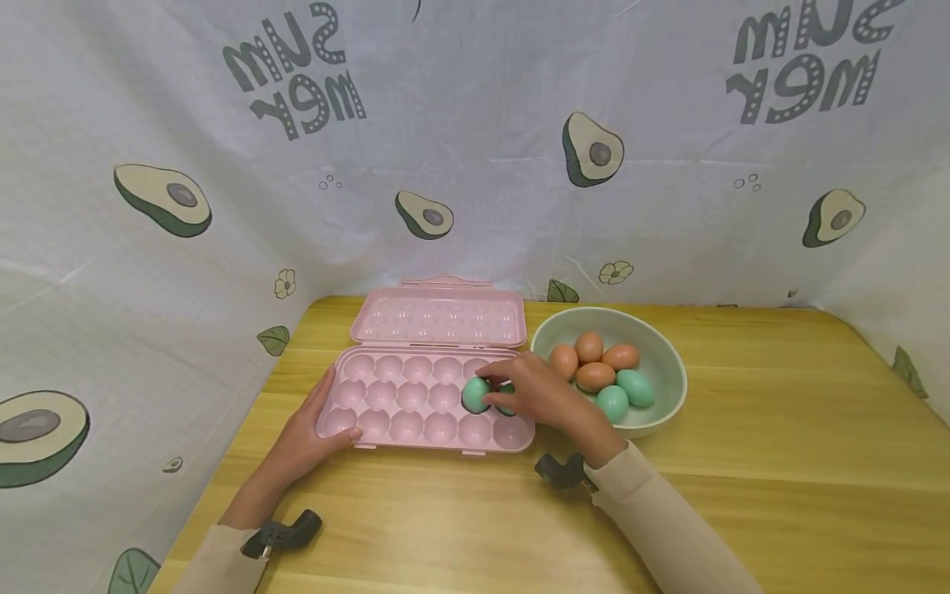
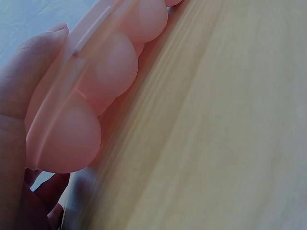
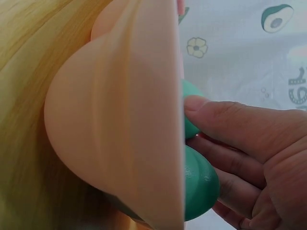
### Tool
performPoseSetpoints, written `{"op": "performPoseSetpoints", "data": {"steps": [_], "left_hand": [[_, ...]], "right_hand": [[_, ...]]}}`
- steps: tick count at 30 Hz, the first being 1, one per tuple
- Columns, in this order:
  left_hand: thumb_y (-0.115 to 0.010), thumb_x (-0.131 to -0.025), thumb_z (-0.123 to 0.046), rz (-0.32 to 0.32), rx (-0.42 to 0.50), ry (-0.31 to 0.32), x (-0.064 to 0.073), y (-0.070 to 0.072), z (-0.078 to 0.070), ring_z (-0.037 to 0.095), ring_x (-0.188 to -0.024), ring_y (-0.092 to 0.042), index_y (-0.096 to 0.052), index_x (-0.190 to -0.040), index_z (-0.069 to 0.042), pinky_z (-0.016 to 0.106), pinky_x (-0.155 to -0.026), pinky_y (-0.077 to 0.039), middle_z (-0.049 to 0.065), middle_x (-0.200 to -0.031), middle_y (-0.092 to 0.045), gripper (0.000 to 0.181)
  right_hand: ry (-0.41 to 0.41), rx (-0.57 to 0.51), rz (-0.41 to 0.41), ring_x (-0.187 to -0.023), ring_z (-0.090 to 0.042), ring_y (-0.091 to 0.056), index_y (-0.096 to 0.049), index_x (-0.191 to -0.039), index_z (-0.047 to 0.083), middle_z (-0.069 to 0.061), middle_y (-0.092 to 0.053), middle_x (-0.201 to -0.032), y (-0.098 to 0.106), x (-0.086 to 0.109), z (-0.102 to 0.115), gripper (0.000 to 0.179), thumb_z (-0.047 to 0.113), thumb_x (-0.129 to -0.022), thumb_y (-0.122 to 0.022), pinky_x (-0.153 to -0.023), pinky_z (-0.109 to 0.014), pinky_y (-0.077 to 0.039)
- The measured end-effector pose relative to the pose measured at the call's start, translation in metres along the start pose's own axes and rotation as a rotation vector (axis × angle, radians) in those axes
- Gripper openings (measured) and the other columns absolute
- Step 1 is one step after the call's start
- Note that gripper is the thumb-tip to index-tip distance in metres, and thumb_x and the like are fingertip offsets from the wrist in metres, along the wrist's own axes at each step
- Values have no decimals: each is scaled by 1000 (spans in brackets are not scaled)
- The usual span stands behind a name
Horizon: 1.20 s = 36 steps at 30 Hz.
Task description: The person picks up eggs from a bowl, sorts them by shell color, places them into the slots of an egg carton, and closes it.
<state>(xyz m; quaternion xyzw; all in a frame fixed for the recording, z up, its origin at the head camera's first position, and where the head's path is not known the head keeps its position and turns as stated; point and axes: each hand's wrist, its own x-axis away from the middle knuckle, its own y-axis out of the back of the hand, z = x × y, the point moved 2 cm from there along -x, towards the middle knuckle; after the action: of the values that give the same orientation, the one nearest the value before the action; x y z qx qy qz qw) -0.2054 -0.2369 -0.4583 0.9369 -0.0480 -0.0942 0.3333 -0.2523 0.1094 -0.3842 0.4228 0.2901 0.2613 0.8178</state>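
Note:
A pink egg carton (image 1: 425,445) lies on the table with its lid (image 1: 438,318) folded back. At its left end my left hand (image 1: 304,441) grips the tray, thumb over the front rim and the other fingers along the side; the left wrist view shows the thumb (image 2: 36,62) on the rim. My right hand (image 1: 538,392) pinches a green egg (image 1: 475,395) in the middle row, between thumb and fingertips. A second green egg (image 3: 201,184) sits in the end cup beside it, partly hidden by the right hand in the head view. The other cups hold nothing.
To the right of the carton stands a pale green bowl (image 1: 671,388) with several brown eggs (image 1: 595,377) and two green eggs (image 1: 635,388). The wooden table (image 1: 779,429) reaches back to a white curtain (image 1: 490,124) printed with avocados.

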Motion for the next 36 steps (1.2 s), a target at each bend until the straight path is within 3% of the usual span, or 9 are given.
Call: {"op": "performPoseSetpoints", "data": {"steps": [19, 26, 32, 36], "left_hand": [[-80, -76, -35, -4, 5, 2, 1, -1, 0, 43, -142, -20, -11, -157, -19, 65, -109, -21, 14, -160, -16, 107], [-79, -76, -36, -3, -2, -1, 0, 0, 1, 43, -142, -20, -11, -157, -18, 65, -109, -20, 14, -160, -16, 107], [-79, -76, -37, -2, -5, 2, -1, 0, 2, 43, -142, -20, -11, -157, -18, 65, -109, -20, 14, -160, -16, 107], [-79, -76, -37, -4, -2, 3, -2, -1, 3, 43, -142, -20, -11, -157, -17, 65, -109, -20, 14, -160, -16, 107]], "right_hand": [[-83, -56, -42, -101, -18, -67, -67, -119, 5, -6, -71, -110, 3, 3, -6, 37, 20, -86, -73, -90, -37, -52], [-103, -126, -81, -107, -20, -64, -66, -122, 6, -6, -69, -114, 14, 6, -4, 37, 20, -88, -71, -96, -41, -48], [-172, -136, -90, -106, -22, -65, -67, -123, 12, -3, -68, -117, 26, 10, -4, 35, 25, -90, -69, -93, -39, -51], [-163, -149, -100, -105, -25, -66, -67, -122, 11, -8, -69, -116, 35, 12, -6, 35, 25, -90, -69, -91, -40, -52]]}}
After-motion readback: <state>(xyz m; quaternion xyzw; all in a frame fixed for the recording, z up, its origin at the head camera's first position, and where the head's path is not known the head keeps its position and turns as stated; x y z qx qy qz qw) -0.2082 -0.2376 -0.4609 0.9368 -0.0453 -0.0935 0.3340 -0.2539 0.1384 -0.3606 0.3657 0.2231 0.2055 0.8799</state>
